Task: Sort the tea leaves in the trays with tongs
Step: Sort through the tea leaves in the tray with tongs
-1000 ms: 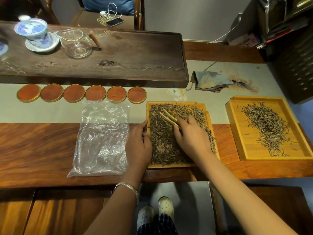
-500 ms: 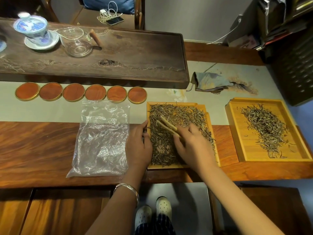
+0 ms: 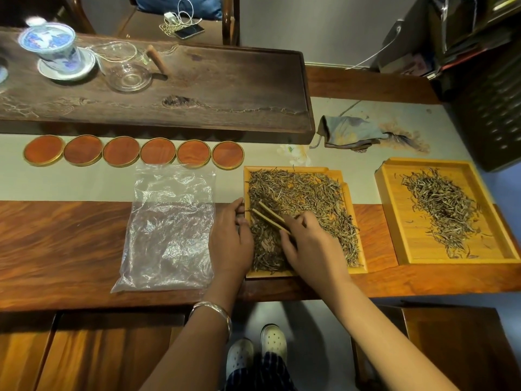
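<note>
Two bamboo trays of dry tea leaves lie on the wooden table. The near tray (image 3: 347, 193) is thickly covered with tea leaves (image 3: 304, 198). My right hand (image 3: 313, 246) rests over it and grips wooden tongs (image 3: 269, 215), whose two tips point up-left, slightly apart, over the leaves near the tray's left side. My left hand (image 3: 231, 241) holds the tray's left rim with its fingertips. The second tray (image 3: 394, 221) sits to the right with a looser heap of leaves (image 3: 442, 213).
A crumpled clear plastic bag (image 3: 169, 230) lies left of the near tray. Several round wooden coasters (image 3: 121, 150) line the runner behind. A dark tea board (image 3: 225, 88) carries a lidded cup (image 3: 53, 49) and glass pitcher (image 3: 124, 69). A grey cloth (image 3: 349, 131) lies behind the trays.
My right hand has drawn the tongs left and toward me across the near tray's leaves. My left hand stays on the tray's rim.
</note>
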A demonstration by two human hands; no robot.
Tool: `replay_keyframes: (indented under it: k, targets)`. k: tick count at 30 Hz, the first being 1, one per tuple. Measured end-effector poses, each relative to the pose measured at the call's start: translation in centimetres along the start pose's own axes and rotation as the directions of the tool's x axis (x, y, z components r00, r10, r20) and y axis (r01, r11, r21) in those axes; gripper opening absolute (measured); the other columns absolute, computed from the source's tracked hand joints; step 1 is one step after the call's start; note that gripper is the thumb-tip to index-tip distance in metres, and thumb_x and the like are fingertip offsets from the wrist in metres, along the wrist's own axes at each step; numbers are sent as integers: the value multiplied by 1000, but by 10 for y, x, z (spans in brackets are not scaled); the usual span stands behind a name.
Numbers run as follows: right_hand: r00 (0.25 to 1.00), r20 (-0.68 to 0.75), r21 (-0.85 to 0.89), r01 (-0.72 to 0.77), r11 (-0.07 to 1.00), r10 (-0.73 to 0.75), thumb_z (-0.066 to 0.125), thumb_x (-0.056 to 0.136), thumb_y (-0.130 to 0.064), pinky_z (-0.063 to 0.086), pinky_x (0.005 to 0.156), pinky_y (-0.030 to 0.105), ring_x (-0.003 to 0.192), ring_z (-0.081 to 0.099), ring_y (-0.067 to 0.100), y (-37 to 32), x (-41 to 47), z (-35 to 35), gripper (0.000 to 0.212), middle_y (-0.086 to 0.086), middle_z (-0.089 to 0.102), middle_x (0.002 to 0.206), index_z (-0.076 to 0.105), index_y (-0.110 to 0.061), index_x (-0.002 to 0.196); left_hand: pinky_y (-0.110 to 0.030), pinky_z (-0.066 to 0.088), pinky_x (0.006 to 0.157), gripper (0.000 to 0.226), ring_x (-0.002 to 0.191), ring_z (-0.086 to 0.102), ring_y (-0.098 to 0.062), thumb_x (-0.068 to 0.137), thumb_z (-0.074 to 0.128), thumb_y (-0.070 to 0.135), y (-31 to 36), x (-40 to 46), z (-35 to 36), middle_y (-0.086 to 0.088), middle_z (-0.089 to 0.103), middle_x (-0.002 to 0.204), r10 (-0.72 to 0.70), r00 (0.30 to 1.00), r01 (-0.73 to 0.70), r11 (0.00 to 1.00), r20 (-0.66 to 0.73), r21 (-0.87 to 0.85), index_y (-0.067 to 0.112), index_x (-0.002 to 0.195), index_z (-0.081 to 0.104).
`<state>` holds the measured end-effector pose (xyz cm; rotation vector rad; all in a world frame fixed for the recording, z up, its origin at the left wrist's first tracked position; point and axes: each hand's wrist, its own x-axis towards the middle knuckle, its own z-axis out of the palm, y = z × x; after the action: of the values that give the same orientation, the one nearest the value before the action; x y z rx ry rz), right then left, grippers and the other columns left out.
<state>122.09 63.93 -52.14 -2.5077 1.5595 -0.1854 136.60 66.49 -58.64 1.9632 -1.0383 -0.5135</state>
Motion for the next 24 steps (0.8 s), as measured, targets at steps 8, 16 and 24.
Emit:
replay_keyframes:
  k: [8,16,24]
  targets:
    - [1000,-19,-51,8,999,-9,52,92,-33,48,39,30,51,57,21,-6,1,-6,27,6,55,90,65,-17,110,-35,50,78,38,99,61,-20,92,47,12,2,-1,-1,-1,65,114,1,1000,-1,1000,8,-18,20,127,57]
    - [993,5,35,-115,993,115,54,92,-32,46,44,29,68,61,21,37,-39,-17,31,2,53,95,60,-19,120,-40,53,78,41,98,61,-21,89,40,20,4,-1,-1,-2,65,115,4,1000,-4,1000,9,-20,20,127,57]
    - [996,19,7,-83,997,83,52,91,-34,50,40,33,58,59,20,27,-42,-8,27,-1,50,89,59,-22,114,-40,52,80,39,100,61,-22,91,45,13,2,-1,-2,-2,66,115,-3,1000,3,1000,5,-22,19,127,57]
